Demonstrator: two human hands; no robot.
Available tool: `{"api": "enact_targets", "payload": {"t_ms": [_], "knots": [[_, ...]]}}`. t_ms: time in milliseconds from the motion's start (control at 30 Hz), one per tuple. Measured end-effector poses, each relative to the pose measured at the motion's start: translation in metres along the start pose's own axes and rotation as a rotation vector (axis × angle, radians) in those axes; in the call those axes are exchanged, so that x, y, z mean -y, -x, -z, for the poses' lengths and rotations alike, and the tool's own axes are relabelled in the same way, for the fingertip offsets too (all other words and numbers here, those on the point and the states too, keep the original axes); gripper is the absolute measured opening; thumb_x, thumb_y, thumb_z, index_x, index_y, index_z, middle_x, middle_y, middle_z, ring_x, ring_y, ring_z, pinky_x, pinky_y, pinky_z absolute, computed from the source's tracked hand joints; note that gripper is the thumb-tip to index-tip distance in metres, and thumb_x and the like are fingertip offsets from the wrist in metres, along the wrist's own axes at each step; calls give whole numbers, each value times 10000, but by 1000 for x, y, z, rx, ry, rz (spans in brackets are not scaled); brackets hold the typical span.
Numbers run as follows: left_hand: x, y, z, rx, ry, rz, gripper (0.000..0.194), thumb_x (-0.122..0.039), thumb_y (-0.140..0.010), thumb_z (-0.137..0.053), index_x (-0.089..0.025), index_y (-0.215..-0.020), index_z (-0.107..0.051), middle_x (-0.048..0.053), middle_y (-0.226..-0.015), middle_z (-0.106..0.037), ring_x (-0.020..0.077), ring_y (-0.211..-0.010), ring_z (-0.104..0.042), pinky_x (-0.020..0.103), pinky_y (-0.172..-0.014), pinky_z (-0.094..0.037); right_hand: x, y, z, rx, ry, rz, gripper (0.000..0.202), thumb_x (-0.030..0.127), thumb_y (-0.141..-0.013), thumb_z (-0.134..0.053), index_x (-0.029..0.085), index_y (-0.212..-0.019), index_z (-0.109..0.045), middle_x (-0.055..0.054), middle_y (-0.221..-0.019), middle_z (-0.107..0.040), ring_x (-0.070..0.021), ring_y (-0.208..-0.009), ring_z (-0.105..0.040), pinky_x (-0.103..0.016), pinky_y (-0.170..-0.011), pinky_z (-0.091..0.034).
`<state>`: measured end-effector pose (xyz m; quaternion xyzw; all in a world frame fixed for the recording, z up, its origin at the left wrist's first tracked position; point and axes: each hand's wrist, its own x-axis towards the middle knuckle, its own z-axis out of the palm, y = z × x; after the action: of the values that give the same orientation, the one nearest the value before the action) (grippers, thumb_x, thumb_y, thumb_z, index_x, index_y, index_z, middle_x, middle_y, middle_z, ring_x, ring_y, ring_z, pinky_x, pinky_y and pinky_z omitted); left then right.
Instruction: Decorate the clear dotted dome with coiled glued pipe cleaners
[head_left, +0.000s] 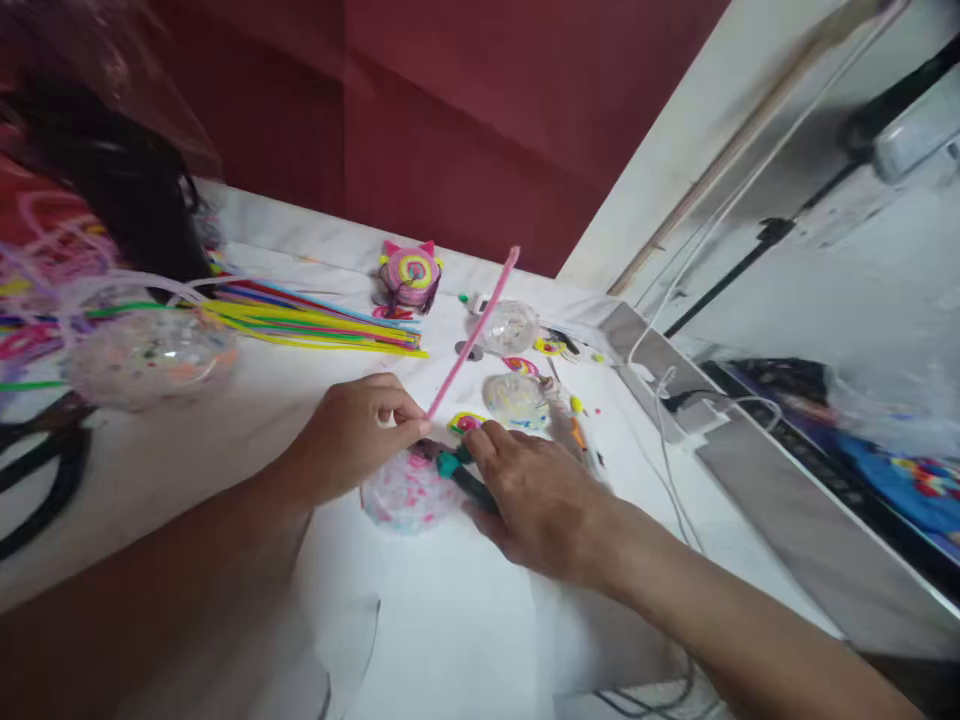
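Note:
My left hand (365,430) pinches the lower end of a pink pipe cleaner (474,335), which slants up to the right. My right hand (544,495) is wrapped around pliers (472,482) with green and black handles. Their jaws lie close to my left fingertips, by the pipe cleaner's lower end; whether they grip it I cannot tell. Under both hands sits a clear round container (409,495) with pink and white bits. A small yellow and pink coiled piece (466,423) lies just beyond my right fingers.
A bundle of coloured pipe cleaners (322,325) lies at the left, behind a clear container (154,355). Large black-handled scissors (52,460) rest at the left edge. A pink pipe-cleaner figure (412,275) stands at the back. More clear containers (517,400) and cables (667,450) are at the right.

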<state>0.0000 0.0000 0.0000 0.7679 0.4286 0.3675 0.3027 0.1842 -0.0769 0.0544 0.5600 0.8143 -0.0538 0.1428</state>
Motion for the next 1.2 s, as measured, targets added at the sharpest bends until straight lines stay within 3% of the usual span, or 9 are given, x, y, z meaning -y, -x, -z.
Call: {"api": "enact_targets", "payload": {"t_ms": [667, 933, 1200], "knots": [[2, 5, 0, -26, -9, -67, 210, -397, -743, -626, -221, -671, -715, -22, -692, -632, 131, -670, -585, 261, -646, -432, 9, -5, -1, 33, 24, -72, 447, 217, -878, -570, 109, -1309, -516, -176, -1208, -630, -332, -970, -699, -448, -771, -543], [3, 5, 0, -35, -30, -80, 184, -374, -743, -627, -226, -672, -710, -29, -688, -628, 130, -670, -584, 265, -650, -424, 7, 0, 1, -23, 23, -14, 546, 197, -818, -607, 75, -1346, -538, -203, -1304, -580, -361, -1158, -573, -502, -997, -471], [4, 5, 0, -21, -29, -48, 208, -410, -747, -619, -232, -682, -706, -24, -713, -632, 144, -698, -578, 281, -680, -420, -18, 24, -14, -59, -68, -11, 816, 176, -781, -574, 39, -1552, -341, -227, -1337, -561, -394, -1253, -516, -579, -1081, -416]]}}
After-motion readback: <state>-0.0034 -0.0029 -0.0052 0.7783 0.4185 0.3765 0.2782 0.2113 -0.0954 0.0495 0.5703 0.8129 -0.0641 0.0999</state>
